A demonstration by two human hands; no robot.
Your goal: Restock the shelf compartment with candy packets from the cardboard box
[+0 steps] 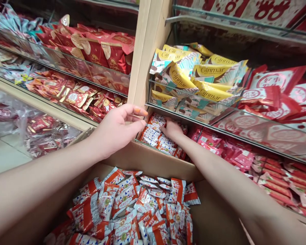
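Note:
My left hand (123, 127) hovers over the far edge of a cardboard box (158, 161). Its thumb and loosely bent fingers are apart, with nothing between them, and an orange mark shows on one fingertip. Inside a low shelf compartment, my right hand (173, 130) touches small white-and-orange snack packets (151, 134). Most of its fingers are turned away or hidden, so its grip does not show. A loose heap of matching snack packets (124, 199) fills the bottom of the box just in front of me.
Above the compartment, a clear-fronted shelf holds yellow Ginmar packets (211, 71) and red-and-white packets (275, 81). Pink packets (234, 151) lie to the right. A wooden upright (142, 51) separates the left shelves with red bags (91, 47). Plastic bags of packets (43, 132) sit on the floor.

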